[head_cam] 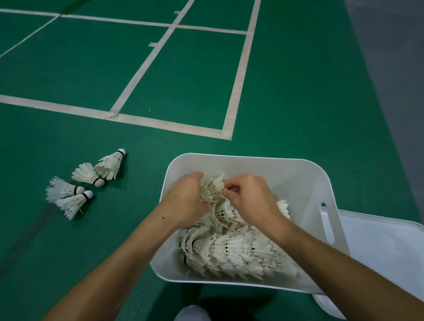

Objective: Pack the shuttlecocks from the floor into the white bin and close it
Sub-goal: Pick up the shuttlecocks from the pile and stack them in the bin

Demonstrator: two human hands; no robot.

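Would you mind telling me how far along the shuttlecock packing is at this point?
Mostly done: the white bin already holds a big pile of shuttlecocks. In hand: the left hand and right hand are both inside the bin, holding a shuttlecock cluster. Left: four shuttlecocks on the floor to the bin's left, then fitting the lid, which lies beside the bin on its right.

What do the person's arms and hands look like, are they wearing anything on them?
Both forearms are bare up to the frame edge, with no sleeves showing. The left hand and right hand have no gloves, rings, watch or wristband in view. A small dark mole sits on the left forearm near the wrist.
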